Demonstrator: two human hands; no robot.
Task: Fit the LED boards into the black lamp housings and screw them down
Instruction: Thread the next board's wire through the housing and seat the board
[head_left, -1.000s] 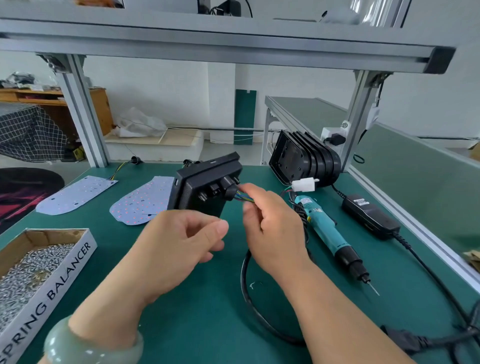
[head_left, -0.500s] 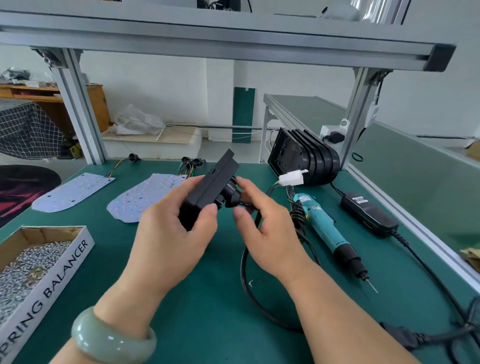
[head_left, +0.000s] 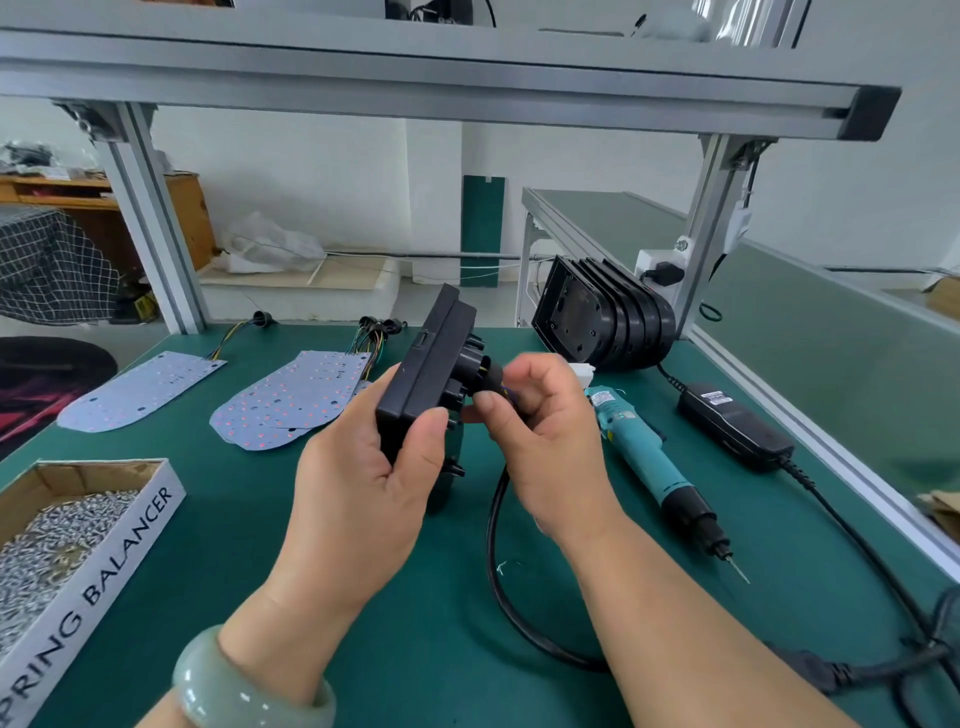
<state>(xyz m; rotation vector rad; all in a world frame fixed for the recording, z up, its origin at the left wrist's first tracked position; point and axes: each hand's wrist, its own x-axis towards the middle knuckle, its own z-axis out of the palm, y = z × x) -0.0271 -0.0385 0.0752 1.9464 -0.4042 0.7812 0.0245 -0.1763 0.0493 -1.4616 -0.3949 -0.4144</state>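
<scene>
Fingers of my left hand (head_left: 363, 483) gripped a black housing (head_left: 431, 374); my right hand (head_left: 545, 431) pinched its cable plug (head_left: 485, 371). LED boards (head_left: 291, 400) lay unfitted at ten o'clock, screwdriver (head_left: 649, 457) idle at three.

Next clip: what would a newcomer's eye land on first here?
In the centre, the left hand grips a black lamp housing held up edge-on above the green bench, while the right hand pinches a black wire plug at its back. A teal electric screwdriver lies to the right. Pale LED boards lie at the left, with a box of screws nearer the person.
</scene>
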